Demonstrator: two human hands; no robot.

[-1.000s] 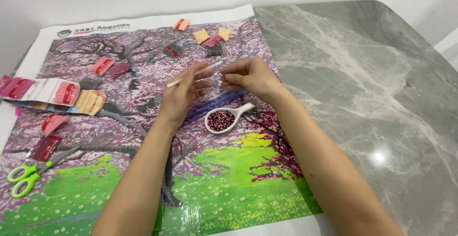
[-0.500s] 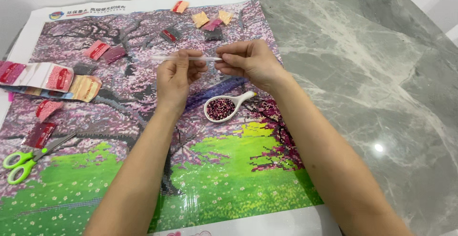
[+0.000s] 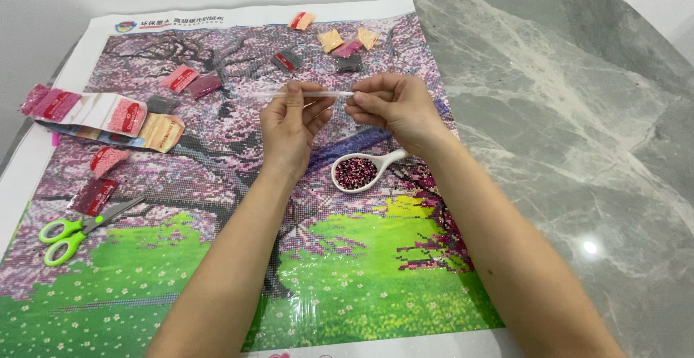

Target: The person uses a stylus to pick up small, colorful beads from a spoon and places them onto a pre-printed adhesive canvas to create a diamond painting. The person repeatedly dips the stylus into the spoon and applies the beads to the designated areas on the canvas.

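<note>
Holding a thin clear pen (image 3: pixel 303 94) level above the canvas (image 3: pixel 217 257), left hand (image 3: pixel 289 123) and right hand (image 3: pixel 394 108) each pinch an end; the bead tray (image 3: pixel 358 172) sits full, nothing picked up yet.

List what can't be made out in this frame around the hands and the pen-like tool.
- Head view: right end of the thin white pen tool is covered by the right hand.
- Left hand hides its own grip.
- Beads in the white spoon-shaped tray are too small to tell apart.
- Canvas is cut off at the bottom edge.
</note>
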